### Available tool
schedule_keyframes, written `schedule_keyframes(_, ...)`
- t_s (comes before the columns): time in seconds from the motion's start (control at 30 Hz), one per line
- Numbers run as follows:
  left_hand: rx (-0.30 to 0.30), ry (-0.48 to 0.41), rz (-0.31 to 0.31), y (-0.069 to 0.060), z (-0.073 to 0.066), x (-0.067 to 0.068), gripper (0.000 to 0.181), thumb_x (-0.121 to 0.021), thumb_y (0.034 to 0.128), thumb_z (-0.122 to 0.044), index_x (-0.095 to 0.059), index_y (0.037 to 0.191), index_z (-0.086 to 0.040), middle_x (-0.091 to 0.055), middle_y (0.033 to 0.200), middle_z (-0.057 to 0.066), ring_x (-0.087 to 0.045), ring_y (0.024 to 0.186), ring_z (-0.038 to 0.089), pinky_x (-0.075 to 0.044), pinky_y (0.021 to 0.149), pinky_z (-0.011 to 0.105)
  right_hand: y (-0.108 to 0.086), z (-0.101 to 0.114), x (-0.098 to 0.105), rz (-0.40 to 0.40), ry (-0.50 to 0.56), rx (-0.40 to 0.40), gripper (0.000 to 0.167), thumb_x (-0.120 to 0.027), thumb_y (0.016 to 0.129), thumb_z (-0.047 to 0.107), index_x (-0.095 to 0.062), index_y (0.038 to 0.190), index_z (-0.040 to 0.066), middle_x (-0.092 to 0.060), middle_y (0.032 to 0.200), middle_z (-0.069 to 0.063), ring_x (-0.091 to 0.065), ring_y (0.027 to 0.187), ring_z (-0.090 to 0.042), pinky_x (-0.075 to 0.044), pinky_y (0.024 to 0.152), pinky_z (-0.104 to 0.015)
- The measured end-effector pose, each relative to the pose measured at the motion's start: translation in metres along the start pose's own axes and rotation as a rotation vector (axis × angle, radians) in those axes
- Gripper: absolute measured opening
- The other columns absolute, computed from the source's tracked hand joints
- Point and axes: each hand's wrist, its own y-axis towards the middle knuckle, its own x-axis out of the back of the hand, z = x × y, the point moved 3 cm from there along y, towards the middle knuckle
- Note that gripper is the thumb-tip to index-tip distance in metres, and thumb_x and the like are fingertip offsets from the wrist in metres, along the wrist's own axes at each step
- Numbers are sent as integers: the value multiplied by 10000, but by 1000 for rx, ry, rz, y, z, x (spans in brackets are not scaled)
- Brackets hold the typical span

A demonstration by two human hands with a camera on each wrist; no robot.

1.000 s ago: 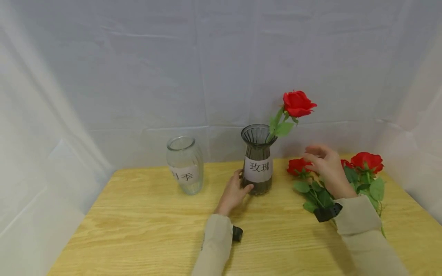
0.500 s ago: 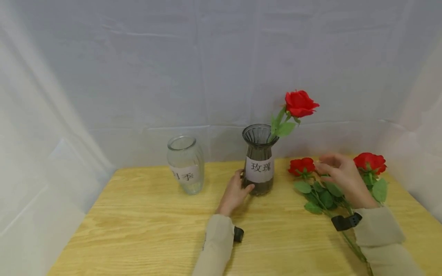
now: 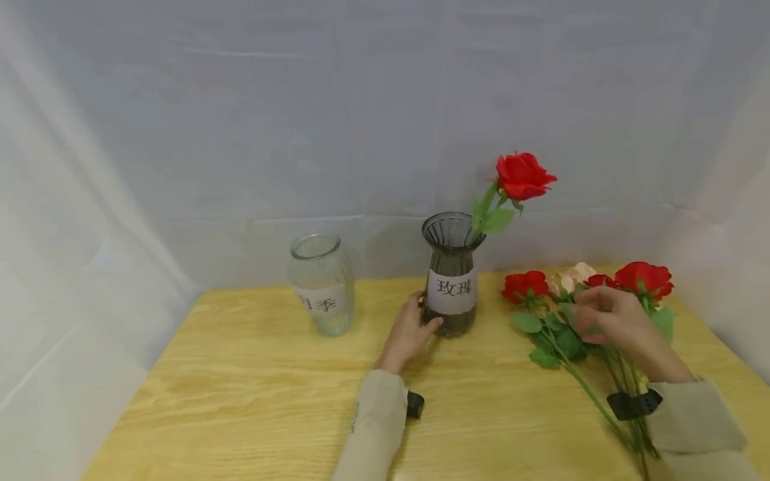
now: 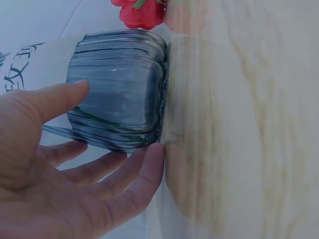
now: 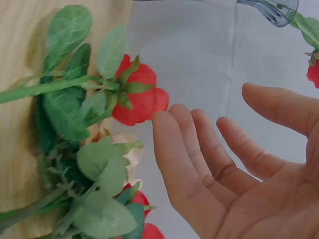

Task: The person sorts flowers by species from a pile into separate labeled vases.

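Note:
My left hand [image 3: 408, 339] holds the lower part of a dark grey glass vase [image 3: 457, 325], thumb on one side and fingers around the other in the left wrist view. One red rose [image 3: 525, 176] stands in this vase, leaning right over the rim. My right hand [image 3: 619, 322] hovers over a bunch of flowers lying at the right. Its fingers are loosely bent and hold nothing. In the bunch are a red rose [image 3: 523, 286] at the left, a pale pink flower [image 3: 579, 273] partly covered, and a larger red rose [image 3: 645, 279] at the right.
A clear glass vase [image 3: 344, 275] with a white paper label [image 3: 321, 300] stands to the left on the wooden table [image 3: 252, 401]. The dark vase also bears a label. White sheeting [image 3: 301, 120] hangs behind and at both sides. Green stems [image 3: 592, 399] reach towards the table's front.
My right hand has moved right and a little towards me, above the bunch, uncovering the pale pink flower. The left hand has stayed on the dark vase.

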Motion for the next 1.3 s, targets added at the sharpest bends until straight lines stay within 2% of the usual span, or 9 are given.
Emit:
schedule_keyframes(0.27,9,-2,10,0,0,1,622,-680,972,-92,-371,1475,104,-466,1442,333,-491,1310,446,-412,1080,538,-9,-17,2,86,-1,-75,470,-529,1055,124,-390,1369,-198,-569,1211,-332,-686,893,-253,-612,731,-423)
schedule_keyframes(0.37,9,7,9,0,0,2,622,-682,970,-91,-373,1471,108,-471,1436,333,-494,1306,446,-416,1075,541,-11,-22,2,108,4,-105,462,-540,1047,108,-397,1359,-201,-616,1160,-273,-683,871,-241,-613,714,-422)
schedule_keyframes(0.57,10,8,8,1,0,2,621,-682,974,-103,-375,1476,94,-472,1438,324,-486,1315,439,-415,1076,536,-16,-31,2,124,-9,-117,458,-567,1027,94,-410,1334,-208,-658,1007,-126,-666,804,-219,-611,671,-404)
schedule_keyframes(0.83,1,5,5,1,1,1,621,-694,962,-93,-384,1463,104,-478,1424,341,-486,1314,453,-411,1078,546,-25,-42,-2,148,4,-106,452,-600,991,50,-418,1301,-224,-645,885,-77,-623,724,-195,-598,606,-388)
schedule_keyframes(0.93,0,6,4,2,1,1,624,-696,961,-97,-385,1464,103,-482,1423,337,-484,1315,451,-405,1082,547,-27,-46,-3,163,23,-120,454,-600,980,29,-411,1297,-235,-648,892,-76,-630,724,-197,-599,604,-391)
schedule_keyframes(1.1,-7,6,6,3,1,-1,623,-695,961,-101,-387,1462,104,-487,1418,333,-486,1311,449,-405,1082,549,-30,-52,-5,207,69,-203,509,-592,983,47,-365,1337,-240,-649,975,-108,-667,793,-238,-603,639,-410)
schedule_keyframes(1.3,-9,6,-2,1,-1,-1,615,-697,957,-87,-391,1451,114,-491,1404,347,-482,1312,460,-396,1088,553,-31,-56,-7,227,60,-258,523,-613,986,83,-375,1343,-218,-632,1022,-146,-658,818,-253,-602,660,-428)
